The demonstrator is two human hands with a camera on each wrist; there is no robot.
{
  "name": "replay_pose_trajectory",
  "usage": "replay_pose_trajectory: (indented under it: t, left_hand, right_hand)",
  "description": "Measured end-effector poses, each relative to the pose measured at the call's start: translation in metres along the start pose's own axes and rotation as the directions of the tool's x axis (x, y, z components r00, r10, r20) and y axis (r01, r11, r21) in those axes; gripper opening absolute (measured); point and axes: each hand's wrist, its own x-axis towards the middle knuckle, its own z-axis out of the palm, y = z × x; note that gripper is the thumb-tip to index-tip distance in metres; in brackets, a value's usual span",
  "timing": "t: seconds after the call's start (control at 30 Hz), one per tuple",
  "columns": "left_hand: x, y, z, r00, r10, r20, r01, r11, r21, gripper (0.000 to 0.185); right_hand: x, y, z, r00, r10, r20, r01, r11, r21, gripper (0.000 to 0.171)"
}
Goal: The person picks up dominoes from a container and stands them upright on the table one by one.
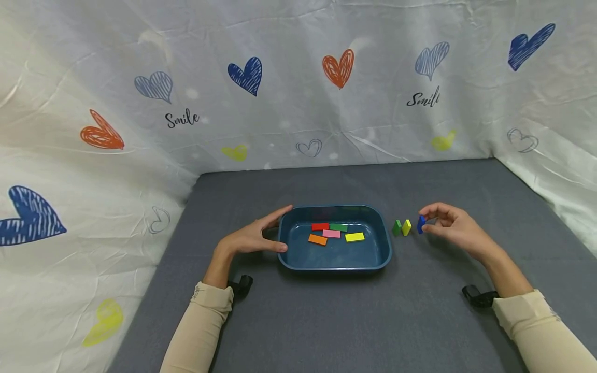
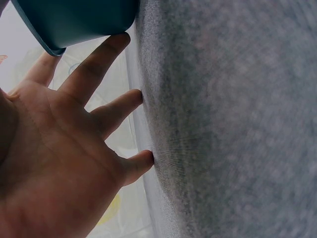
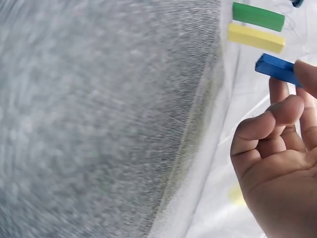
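My right hand (image 1: 454, 228) pinches a blue block (image 3: 277, 68) between thumb and fingertips, close over the grey table. Left of it, a yellow block (image 1: 407, 227) and a green block (image 1: 397, 228) stand on end, side by side. My left hand (image 1: 254, 235) is spread at the left end of a dark blue tray (image 1: 336, 265), thumb and index finger at its rim. In the left wrist view, other fingertips rest on the cloth. Inside the tray lie a red block (image 1: 320, 226), another green block (image 1: 338, 227), a pink block (image 1: 331, 234), an orange block (image 1: 317, 240) and another yellow block (image 1: 355, 237).
A grey cloth (image 1: 354, 321) covers the table. White curtains (image 1: 289, 114) printed with hearts hang behind it and along both sides. Each wrist bears a black strap (image 1: 479, 297).
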Motion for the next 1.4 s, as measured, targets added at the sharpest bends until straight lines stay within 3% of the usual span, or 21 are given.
replay_pose_trajectory:
  t: [0.23, 0.87, 1.4]
  left_hand:
    - [-0.0005, -0.0007, 0.0004, 1.000, -0.016, -0.003, 0.016, 1.000, 0.003, 0.102]
    - [-0.0001, -0.0006, -0.0001, 1.000, -0.011, 0.004, 0.011, 1.000, 0.006, 0.101]
    - [-0.0010, 0.0020, 0.0008, 1.000, -0.006, 0.004, 0.006, 1.000, 0.004, 0.100]
  right_hand:
    - [0.0017, 0.0019, 0.0028, 0.997, 0.063, 0.047, -0.061, 0.997, -0.044, 0.035]
    - [0.0083, 0.0057, 0.0072, 0.997, 0.060, 0.051, -0.055, 0.993, -0.101, 0.034]
    - [0.0061, 0.0014, 0.0078, 0.996, 0.052, 0.076, -0.047, 0.997, -0.069, 0.034]
